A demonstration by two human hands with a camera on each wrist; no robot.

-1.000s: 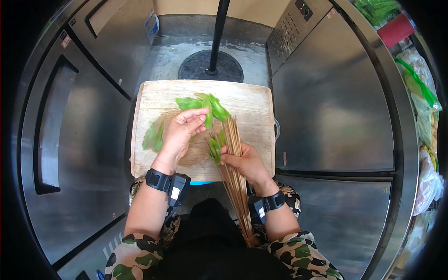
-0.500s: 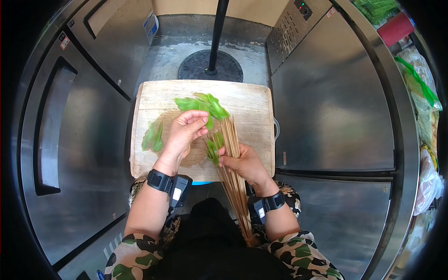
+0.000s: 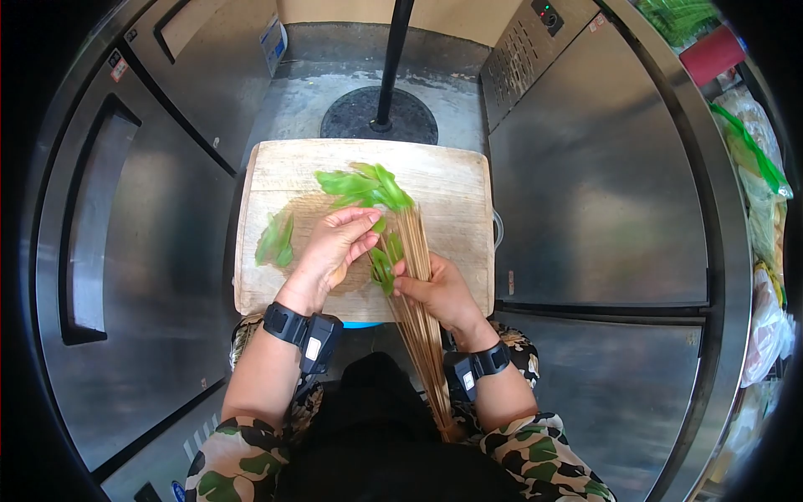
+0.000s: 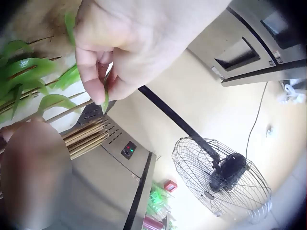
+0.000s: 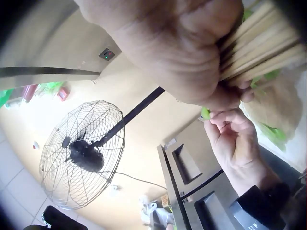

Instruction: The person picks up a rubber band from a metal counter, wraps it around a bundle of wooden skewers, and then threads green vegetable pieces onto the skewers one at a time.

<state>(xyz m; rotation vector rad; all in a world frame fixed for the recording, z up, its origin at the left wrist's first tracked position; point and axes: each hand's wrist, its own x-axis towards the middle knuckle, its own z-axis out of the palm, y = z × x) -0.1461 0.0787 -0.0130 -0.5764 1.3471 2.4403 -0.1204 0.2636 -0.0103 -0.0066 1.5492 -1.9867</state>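
Observation:
My left hand [image 3: 328, 247] pinches a thin green vegetable slice [image 4: 106, 96] between thumb and fingers, above the wooden cutting board [image 3: 456, 180]. In the left wrist view a single skewer points at that slice, its tip right by the fingertips. A long bundle of bamboo skewers [image 3: 425, 343] is gripped by my right hand [image 3: 445, 294], the lower ends reaching toward the lap. Green slices [image 3: 382, 272] hang threaded on skewers beside the right thumb. More green slices [image 3: 355, 186] lie at the board's far side, by the skewer tips. Another few slices [image 3: 274, 243] rest at the left.
Steel cabinets [image 3: 598, 167] stand close on the right, and others [image 3: 159, 243] on the left. Beyond the board rises a black pole on a round base [image 3: 343, 117]; the wrist views show a fan [image 5: 84, 153]. Bagged goods [image 3: 757, 159] fill the far right edge.
My left hand has come slightly down and toward the right hand, and the long slice it held upright now shows only as a small piece at the fingertips. The right hand stays put.

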